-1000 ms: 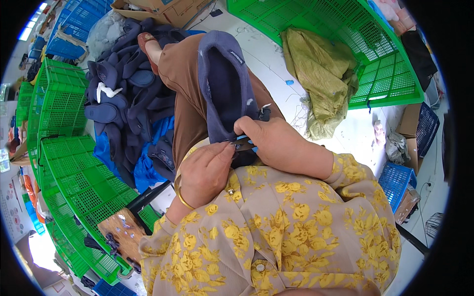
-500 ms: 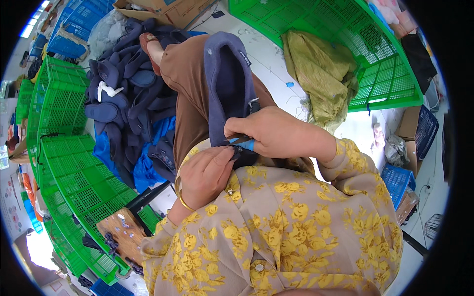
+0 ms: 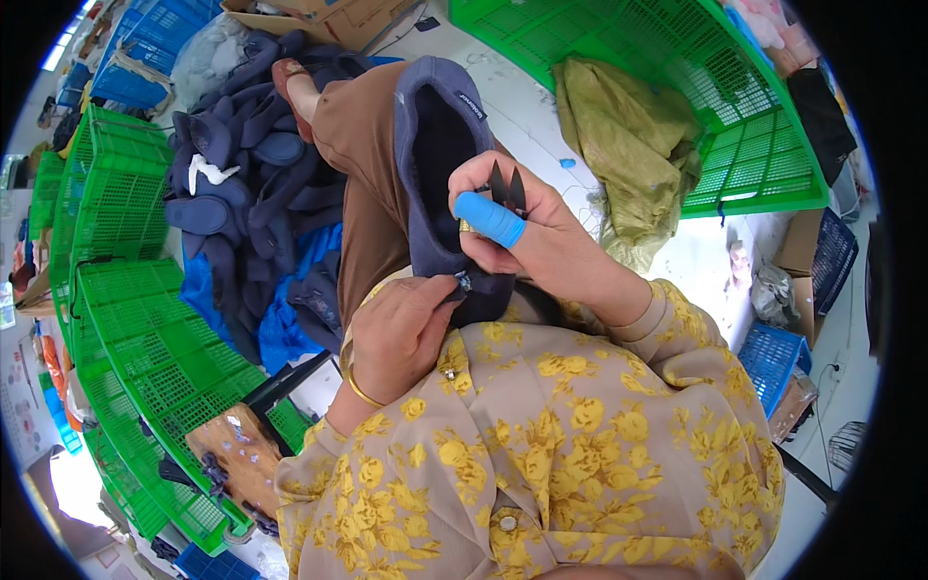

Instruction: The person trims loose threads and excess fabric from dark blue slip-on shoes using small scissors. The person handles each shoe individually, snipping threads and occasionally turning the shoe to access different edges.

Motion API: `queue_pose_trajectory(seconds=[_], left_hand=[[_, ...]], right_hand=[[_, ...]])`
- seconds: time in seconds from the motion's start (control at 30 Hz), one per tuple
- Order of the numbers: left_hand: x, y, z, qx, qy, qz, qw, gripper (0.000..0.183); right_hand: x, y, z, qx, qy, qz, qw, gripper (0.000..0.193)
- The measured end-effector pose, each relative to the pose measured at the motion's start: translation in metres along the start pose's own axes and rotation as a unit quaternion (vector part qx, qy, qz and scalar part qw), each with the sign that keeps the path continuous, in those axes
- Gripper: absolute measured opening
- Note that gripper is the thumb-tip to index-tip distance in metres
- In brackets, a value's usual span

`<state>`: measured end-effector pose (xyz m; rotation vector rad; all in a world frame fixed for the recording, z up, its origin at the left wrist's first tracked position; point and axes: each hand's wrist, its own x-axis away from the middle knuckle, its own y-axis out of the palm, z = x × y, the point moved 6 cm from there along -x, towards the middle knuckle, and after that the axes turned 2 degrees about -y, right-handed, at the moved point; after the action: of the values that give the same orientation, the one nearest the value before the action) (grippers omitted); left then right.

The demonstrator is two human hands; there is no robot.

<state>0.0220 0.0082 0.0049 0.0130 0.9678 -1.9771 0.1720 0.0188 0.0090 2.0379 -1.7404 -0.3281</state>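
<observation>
A navy felt slipper (image 3: 416, 184) lies along my lap with its opening up and a small dark tag on its upper edge. My left hand (image 3: 398, 333) is closed at the slipper's near end, finger and thumb pinching a dark bit of its edge with whitish fluff. Just above, my right hand (image 3: 556, 242) is wrapped round small thread snips (image 3: 507, 186). The snips' two dark blades point up, slightly apart, over the slipper's opening. Blue tape (image 3: 491, 220) covers the right thumb. Most of the snips' handle is hidden in that hand.
A heap of navy slippers (image 3: 275, 193) lies on blue sheeting (image 3: 314, 256) to the left. Green crates (image 3: 145, 319) line the left side; another green crate (image 3: 754, 145) stands far right beside an olive sack (image 3: 628, 145). A wooden board (image 3: 232, 449) sits near my left elbow.
My right hand has lifted off the slipper's near edge and turned, so the snips' blades now point up. The left hand keeps its pinch, and the slipper has tilted slightly.
</observation>
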Motion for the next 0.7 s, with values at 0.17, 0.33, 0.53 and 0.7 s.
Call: queue_pose_trajectory(seconds=[0.17, 0.33, 0.53, 0.7], left_hand=[[-0.007, 0.006, 0.001, -0.020, 0.033, -0.031, 0.999, 0.029], [-0.008, 0.004, 0.000, 0.007, 0.022, -0.030, 0.999, 0.029], [-0.007, 0.005, -0.001, 0.017, 0.032, -0.017, 0.999, 0.027], [-0.007, 0.006, -0.001, 0.018, 0.033, -0.023, 0.999, 0.028]], right_hand=[[0.001, -0.006, -0.010, -0.066, -0.023, 0.009, 0.998, 0.006], [0.011, -0.015, -0.019, 0.027, 0.016, -0.013, 0.999, 0.008], [0.027, -0.017, -0.012, 0.430, -0.050, -0.093, 0.897, 0.017], [0.028, -0.014, -0.015, 0.490, -0.046, -0.120, 0.862, 0.027]])
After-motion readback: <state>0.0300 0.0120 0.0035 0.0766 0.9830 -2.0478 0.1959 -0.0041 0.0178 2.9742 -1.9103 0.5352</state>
